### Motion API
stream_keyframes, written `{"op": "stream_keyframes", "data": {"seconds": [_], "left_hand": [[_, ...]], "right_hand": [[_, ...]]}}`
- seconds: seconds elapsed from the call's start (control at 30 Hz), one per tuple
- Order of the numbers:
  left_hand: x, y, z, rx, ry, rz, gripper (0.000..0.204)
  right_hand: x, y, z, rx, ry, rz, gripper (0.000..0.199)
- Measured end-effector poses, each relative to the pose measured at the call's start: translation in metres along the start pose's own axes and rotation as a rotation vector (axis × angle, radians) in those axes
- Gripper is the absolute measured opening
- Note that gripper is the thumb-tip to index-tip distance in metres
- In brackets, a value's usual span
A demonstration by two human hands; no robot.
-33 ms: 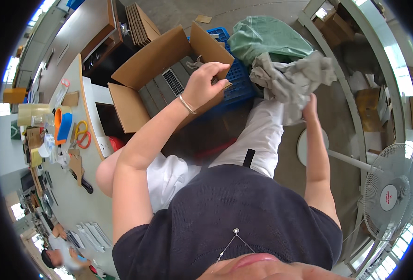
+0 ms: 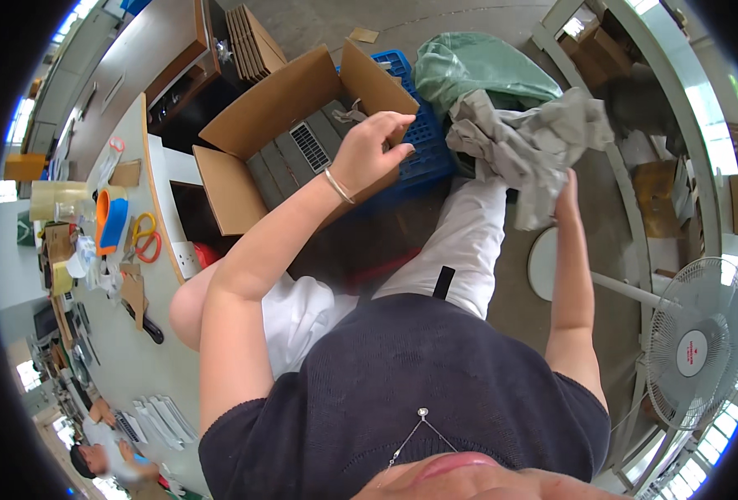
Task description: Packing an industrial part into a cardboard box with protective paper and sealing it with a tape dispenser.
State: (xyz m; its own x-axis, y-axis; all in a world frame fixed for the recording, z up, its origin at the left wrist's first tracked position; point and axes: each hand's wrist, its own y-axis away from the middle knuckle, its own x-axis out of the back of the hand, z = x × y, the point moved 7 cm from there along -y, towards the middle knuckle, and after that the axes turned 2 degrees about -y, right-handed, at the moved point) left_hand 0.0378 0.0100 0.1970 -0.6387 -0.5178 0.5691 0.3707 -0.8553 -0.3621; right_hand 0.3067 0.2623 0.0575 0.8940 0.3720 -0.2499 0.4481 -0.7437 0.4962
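Note:
My left hand reaches over the near right side of an open cardboard box. Its fingers curl at the edge of the box's right flap, with the thumb below them. Grey flat pieces and a white slotted strip lie inside, with a bit of crumpled paper on top. Out to the right, my right hand is closed on a large bunch of crumpled grey paper; the paper hides most of its fingers. Behind the bunch stands a green plastic bag.
A blue plastic crate sits beside the box. On the left table are scissors, tape rolls and a box cutter. A white fan stands right, near a metal rack. Another person works at lower left.
My right hand and the bunch of grey paper have shifted slightly to the right. My left hand has barely moved at the flap.

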Motion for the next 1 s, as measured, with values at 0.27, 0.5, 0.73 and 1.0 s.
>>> {"op": "stream_keyframes", "data": {"seconds": [0.27,0.5,0.73,1.0], "left_hand": [[-0.048,0.003,-0.001,0.038,0.075,-0.19,0.088],[-0.007,-0.027,0.035,0.129,1.034,-0.002,0.091],[0.106,-0.048,0.044,0.244,1.242,0.504,0.031],[0.257,0.024,0.011,0.243,0.573,0.581,0.025]], "right_hand": [[0.003,0.075,-0.188,0.381,0.084,-0.306,0.033],[-0.143,0.118,-0.25,0.613,0.145,-0.929,0.067],[-0.274,0.094,-0.232,0.651,0.389,-0.897,0.032],[-0.358,0.07,-0.206,0.529,0.3,-0.439,0.029]]}}
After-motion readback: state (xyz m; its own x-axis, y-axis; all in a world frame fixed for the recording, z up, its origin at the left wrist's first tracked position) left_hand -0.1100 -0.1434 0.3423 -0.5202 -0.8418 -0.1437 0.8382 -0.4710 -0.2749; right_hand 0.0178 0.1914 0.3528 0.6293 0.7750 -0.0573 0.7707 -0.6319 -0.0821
